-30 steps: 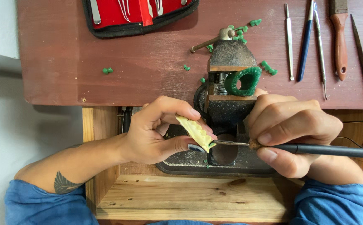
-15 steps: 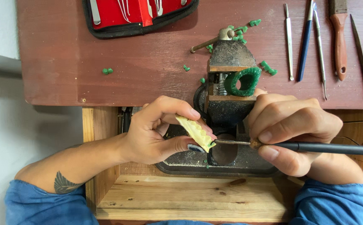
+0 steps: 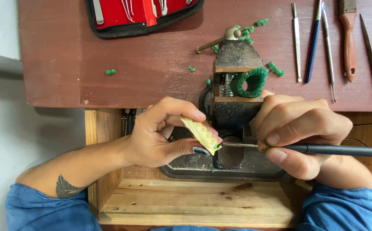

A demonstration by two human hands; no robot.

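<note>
We see the left hand [image 3: 160, 134] pinching a small pale yellow carved piece [image 3: 201, 133] between the thumb below and the index fingertip above, so the piece slants down from the fingertips toward the right. The right hand [image 3: 301, 132] is closed around a slim black-handled tool [image 3: 323, 149], thumb and forefingers clenched near its cork-coloured collar; the thin metal tip reaches left from those fingers and meets the lower end of the yellow piece, just beside the left thumbnail.

Directly behind both sets of fingertips stands a small rusty bench vise [image 3: 237, 77], and a green wax ring [image 3: 250, 82] sits in it, just above the right knuckles. Below the fingers lies the vise's dark base plate [image 3: 220, 169], dusted with filings, on a pale wooden shelf [image 3: 194, 203].

Beyond the vise, the dark red bench top [image 3: 109, 51] carries scattered green wax crumbs [image 3: 110, 72]. Well beyond the left fingers lies a red tool pouch [image 3: 141, 15]; well beyond the right fingers lies a row of hand tools [image 3: 335, 42], parallel and apart.
</note>
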